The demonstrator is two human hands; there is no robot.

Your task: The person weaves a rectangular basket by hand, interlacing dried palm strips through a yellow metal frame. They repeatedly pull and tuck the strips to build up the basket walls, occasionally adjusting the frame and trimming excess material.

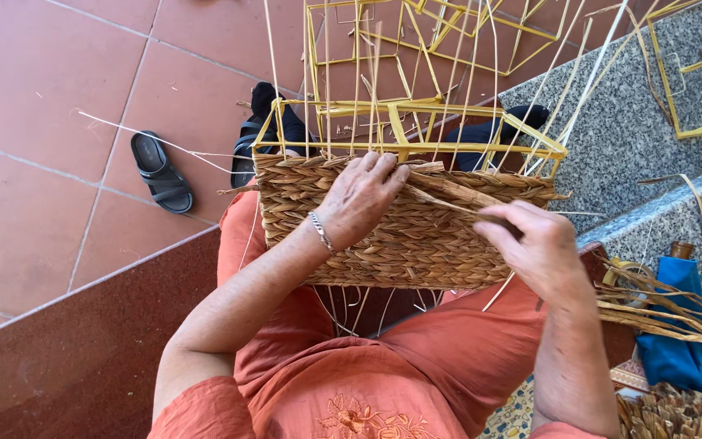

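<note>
A half-woven straw basket (416,244) on a yellow wire frame (404,146) rests on my lap, thin upright stakes rising from its top. My left hand (359,199), with a silver bracelet at the wrist, presses flat on the woven wall near the top edge. My right hand (534,244) pinches a flat straw strand (448,193) that runs from the basket's top row toward the right. I wear orange clothes.
A black sandal (160,172) lies on the red tile floor at left. More yellow wire frames (692,81) lie on the grey granite step at the back right. Loose dried straw (668,313) and a blue object (684,325) are at the right.
</note>
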